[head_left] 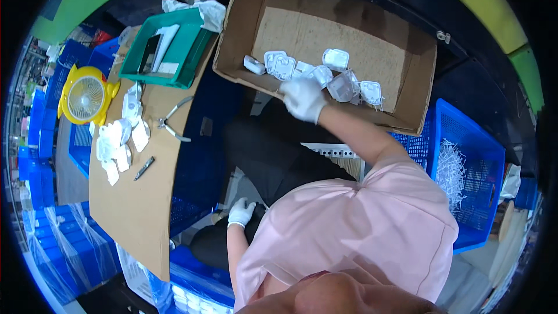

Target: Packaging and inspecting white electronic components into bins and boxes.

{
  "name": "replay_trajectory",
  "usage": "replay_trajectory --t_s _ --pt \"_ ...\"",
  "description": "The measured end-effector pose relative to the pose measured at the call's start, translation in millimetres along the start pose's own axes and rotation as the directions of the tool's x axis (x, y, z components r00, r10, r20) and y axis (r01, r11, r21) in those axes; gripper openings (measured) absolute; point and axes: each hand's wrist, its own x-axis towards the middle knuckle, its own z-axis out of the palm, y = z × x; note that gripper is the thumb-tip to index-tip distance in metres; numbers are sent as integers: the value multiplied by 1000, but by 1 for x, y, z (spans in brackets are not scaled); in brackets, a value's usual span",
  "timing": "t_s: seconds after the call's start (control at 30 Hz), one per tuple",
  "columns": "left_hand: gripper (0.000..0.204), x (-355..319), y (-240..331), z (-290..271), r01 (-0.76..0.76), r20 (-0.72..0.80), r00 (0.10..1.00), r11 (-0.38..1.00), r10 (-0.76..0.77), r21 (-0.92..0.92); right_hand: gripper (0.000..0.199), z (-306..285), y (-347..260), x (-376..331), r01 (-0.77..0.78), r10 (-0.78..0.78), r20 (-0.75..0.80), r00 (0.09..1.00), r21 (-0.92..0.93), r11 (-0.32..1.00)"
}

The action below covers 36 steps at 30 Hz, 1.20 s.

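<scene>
Right gloved hand reached into shallow brown cardboard box, grip closing on white plastic parts, several remaining; left gloved hand rested loosely curled, empty, on lap.

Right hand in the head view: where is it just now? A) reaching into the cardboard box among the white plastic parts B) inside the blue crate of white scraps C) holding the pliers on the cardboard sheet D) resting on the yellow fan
A: the gloved right hand is stretched over the near wall of the cardboard box, at the white plastic parts; whether it grips one cannot be told.
</scene>
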Motion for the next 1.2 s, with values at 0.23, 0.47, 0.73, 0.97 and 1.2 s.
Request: replay_trajectory --t_s 0.23,0.47,0.73,0.97,1.2 --pt "52 -9 -3 11 32 81 996 999 -34 17 42 134 192 49 -776 774 -83 628 5 630" --pt "58 -16 -7 9 36 27 999 999 -36 -18 56 69 104 16 -724 726 -29 687 -109 681" --pt "56 -4 -10 12 22 52 998 1000 -23 15 65 162 196 55 -863 860 69 505 39 504" --pt "56 -13 -9 11 55 33 998 998 -56 29 45 49 154 1 -793 779 -149 609 -80 605" --pt "56 -2 4 2 31 111 993 997 -39 74 50 90 288 -52 -754 683 334 649 170 634"
